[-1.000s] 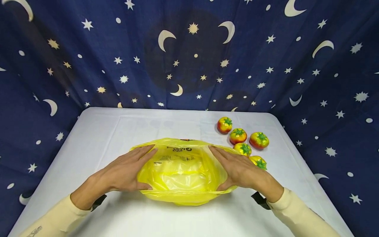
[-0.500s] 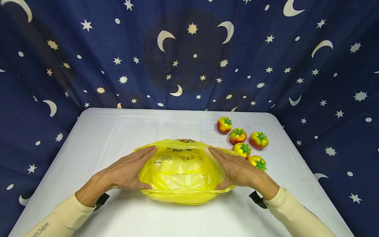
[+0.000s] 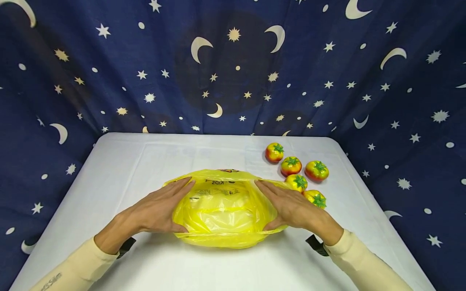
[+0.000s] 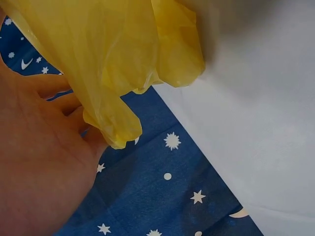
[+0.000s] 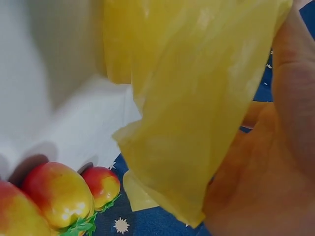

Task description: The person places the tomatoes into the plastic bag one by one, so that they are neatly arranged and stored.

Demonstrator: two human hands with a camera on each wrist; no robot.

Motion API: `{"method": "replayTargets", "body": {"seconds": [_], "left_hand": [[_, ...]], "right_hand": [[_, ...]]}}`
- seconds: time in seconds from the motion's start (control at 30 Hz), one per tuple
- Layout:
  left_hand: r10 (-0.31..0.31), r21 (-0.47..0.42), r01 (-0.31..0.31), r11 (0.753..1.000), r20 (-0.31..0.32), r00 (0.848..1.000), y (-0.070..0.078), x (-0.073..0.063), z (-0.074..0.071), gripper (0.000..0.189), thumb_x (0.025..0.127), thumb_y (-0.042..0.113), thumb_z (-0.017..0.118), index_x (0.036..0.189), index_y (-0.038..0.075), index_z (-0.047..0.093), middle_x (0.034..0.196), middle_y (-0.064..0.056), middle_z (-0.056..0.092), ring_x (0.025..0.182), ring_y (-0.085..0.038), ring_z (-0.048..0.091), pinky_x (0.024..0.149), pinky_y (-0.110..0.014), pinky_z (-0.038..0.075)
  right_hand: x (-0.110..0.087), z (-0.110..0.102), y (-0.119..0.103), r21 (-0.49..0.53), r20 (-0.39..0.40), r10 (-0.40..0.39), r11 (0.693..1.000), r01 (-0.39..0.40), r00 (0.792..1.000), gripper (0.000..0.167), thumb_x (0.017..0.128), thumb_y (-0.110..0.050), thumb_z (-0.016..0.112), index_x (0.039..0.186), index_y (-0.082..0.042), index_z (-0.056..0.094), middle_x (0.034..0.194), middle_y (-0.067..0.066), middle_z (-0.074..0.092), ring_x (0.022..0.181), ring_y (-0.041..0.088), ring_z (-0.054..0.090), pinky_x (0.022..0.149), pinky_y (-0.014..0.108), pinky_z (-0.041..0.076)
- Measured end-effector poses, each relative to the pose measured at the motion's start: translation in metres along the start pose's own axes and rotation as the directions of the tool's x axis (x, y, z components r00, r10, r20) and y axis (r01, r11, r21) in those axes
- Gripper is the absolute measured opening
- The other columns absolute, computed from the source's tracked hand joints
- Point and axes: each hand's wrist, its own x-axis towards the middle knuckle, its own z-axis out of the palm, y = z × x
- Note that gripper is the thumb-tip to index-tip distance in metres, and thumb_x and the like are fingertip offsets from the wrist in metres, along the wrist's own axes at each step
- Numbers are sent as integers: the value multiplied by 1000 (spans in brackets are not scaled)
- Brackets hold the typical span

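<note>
A thin yellow plastic bag (image 3: 222,241) with dark print is held with its mouth wide apart at the middle of the table. My left hand (image 3: 156,210) stretches the left side of the mouth, thumb at the near rim and straight fingers at the far rim. On the opposite side my right hand (image 3: 291,208) does the same. Both wrist views show the palms, with the bag's side (image 4: 113,44) hanging over the left fingers and its other side (image 5: 177,98) partly covering the right hand. Whether the bag's bottom touches the table cannot be told.
Several glossy red-yellow tomatoes (image 3: 316,171) with green tops lie right of and behind the bag, some close beside my right hand. A white cloth covers the table (image 3: 174,151). A dark blue curtain (image 3: 160,81) with moons and stars hangs around it.
Both hands keep their stretch on the bag's mouth and have hardly moved. The bag's near lower edge has risen slightly. The tomatoes stay where they were.
</note>
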Motion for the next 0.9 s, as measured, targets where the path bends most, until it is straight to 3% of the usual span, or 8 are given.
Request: {"method": "replayTargets", "body": {"seconds": [0.17, 0.37, 0.53, 0.77, 0.9], "left_hand": [[-14, -4, 14, 1000, -15, 1000, 1, -1, 0, 120, 75, 61, 82, 161, 6, 19, 166, -16, 17, 151, -33, 23, 116, -53, 28], [-45, 34, 48, 998, -101, 994, 5, -2, 0, 104, 85, 58, 76, 160, 6, 25, 164, -15, 25, 149, -33, 29, 113, -54, 34], [-18, 47, 26, 999, -162, 987, 8, -3, -2, 93, 91, 53, 72, 159, 6, 29, 162, -15, 31, 147, -31, 33, 110, -53, 37], [60, 39, -50, 998, -293, 954, 10, -4, -6, 80, 92, 43, 74, 155, 8, 38, 156, -12, 41, 144, -30, 39, 109, -51, 39], [19, 16, -15, 1000, -352, 936, 8, -5, -9, 81, 91, 41, 75, 155, 10, 38, 157, -12, 39, 147, -33, 32, 115, -53, 30]], "right_hand": [[-2, -3, -1, 25, -12, -6, 1000, 6, 1000, 118, 73, -61, 84, 162, -14, 22, 165, 6, 27, 146, 30, 34, 110, 58, 35], [-7, -10, -6, 46, -48, -8, 999, 10, 999, 103, 81, -63, 75, 161, -16, 29, 160, 6, 36, 143, 29, 39, 108, 59, 37], [-15, -17, -11, 86, -102, 17, 996, -8, 995, 94, 84, -67, 70, 159, -21, 34, 156, 4, 43, 139, 27, 45, 104, 59, 41], [-32, -29, -11, 111, -227, 17, 994, 9, 974, 91, 84, -69, 68, 156, -22, 39, 154, 0, 46, 137, 25, 48, 104, 54, 44], [-45, -34, -3, 107, -322, 19, 994, 16, 947, 88, 83, -60, 76, 154, -20, 42, 148, 1, 51, 120, 22, 57, 91, 47, 54]]}}
